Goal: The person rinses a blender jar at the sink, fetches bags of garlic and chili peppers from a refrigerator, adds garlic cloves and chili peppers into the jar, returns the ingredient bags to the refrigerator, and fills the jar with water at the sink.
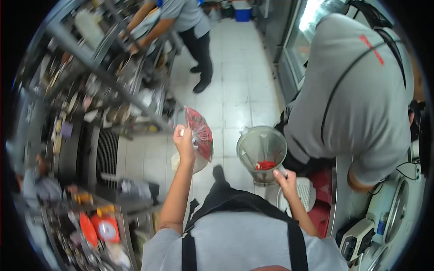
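My left hand (183, 139) is closed round the gathered neck of a clear plastic bag (202, 135) with red and some green contents, held out over the floor. Something pale hangs just below and behind that bag. In my right hand (285, 179) is the handle of a clear blender jug (261, 147). The jug is open at the top, and red pieces (265, 165) lie at its bottom. The two hands are well apart, with the tiled floor between them.
A co-worker (352, 90) in grey bends at the right counter. Another person (185, 27) stands by the metal shelves (104, 67) ahead left. A red scale (107, 229) sits at lower left, a white basket (305, 194) below the jug, a blue cooler (242, 13) far ahead.
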